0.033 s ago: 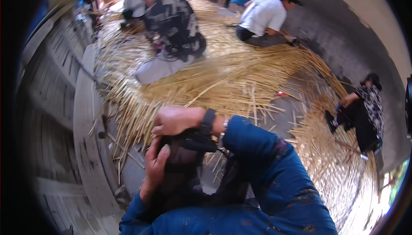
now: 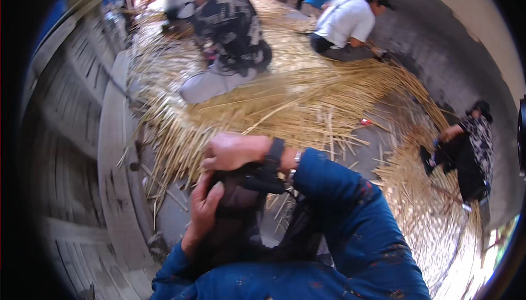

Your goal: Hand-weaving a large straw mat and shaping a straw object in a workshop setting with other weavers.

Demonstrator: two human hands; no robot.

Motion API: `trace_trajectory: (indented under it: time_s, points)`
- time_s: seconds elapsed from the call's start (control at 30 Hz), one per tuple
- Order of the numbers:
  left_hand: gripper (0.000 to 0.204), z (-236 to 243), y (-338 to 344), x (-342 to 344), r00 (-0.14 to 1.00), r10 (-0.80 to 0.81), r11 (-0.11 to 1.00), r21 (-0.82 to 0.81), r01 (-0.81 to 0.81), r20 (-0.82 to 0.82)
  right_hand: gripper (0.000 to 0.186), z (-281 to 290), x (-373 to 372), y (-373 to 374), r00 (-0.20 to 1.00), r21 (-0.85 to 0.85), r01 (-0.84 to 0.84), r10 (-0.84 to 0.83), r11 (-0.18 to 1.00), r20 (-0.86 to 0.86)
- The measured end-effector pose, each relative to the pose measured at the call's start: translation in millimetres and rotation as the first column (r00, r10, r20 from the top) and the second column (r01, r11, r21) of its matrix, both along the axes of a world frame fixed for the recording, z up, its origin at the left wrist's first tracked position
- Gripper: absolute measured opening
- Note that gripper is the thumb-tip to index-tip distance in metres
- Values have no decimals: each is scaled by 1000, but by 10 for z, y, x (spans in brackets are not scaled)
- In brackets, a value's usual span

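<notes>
My right hand (image 2: 240, 151) reaches across in front of me, back upward, fingers bent. Its fingertips meet my left hand, and what they hold, if anything, is hidden. A dark band (image 2: 274, 152) and a silver bracelet (image 2: 297, 158) circle my right wrist. Just below, my left hand (image 2: 203, 209) points upward with thumb and forefinger apart; its other fingers are hidden. Both hands are over dark cloth (image 2: 238, 204) covering my leg. Past them, a wide layer of pale straw stalks (image 2: 285, 116) covers the ground.
On my left runs a wooden plank wall (image 2: 68, 113) with a thick beam (image 2: 112, 163) at its foot. Ahead, a person in a patterned dark shirt (image 2: 233, 31) and one in a white shirt (image 2: 348, 23) sit among stalks. Another person (image 2: 475, 144) sits right by the grey wall (image 2: 433, 48).
The whole view has shifted slightly, so the surroundings and both hands appear a little farther right. My hands keep the same pose against each other.
</notes>
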State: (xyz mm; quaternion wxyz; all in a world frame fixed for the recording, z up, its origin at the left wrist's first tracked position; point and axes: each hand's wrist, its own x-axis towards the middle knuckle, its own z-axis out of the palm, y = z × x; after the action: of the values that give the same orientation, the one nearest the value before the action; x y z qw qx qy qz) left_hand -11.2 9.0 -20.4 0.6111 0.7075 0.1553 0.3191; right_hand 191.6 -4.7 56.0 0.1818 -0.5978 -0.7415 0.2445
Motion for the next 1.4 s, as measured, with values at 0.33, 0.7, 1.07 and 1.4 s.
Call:
trace_trajectory:
  time_s: [0.33, 0.7, 1.07, 1.4]
  points:
    - [47, 150, 3, 18, 999, -42, 990, -136, 45, 27, 28, 255, -53, -59, 990, -7, -63, 61, 998, -126]
    - [55, 184, 88, 9, 990, -143, 962, -234, 141, 10, 59, 981, -234, -364, 546, -108, -482, 202, 869, -813]
    - [60, 26, 103, 103, 992, -101, 983, -144, 110, 70, 96, 778, -587, -447, -21, 278, -744, 395, 608, -919]
    - [63, 51, 100, 92, 991, -96, 968, -225, 115, 91, 102, 973, -519, -525, -59, 305, -782, 423, 544, -904]
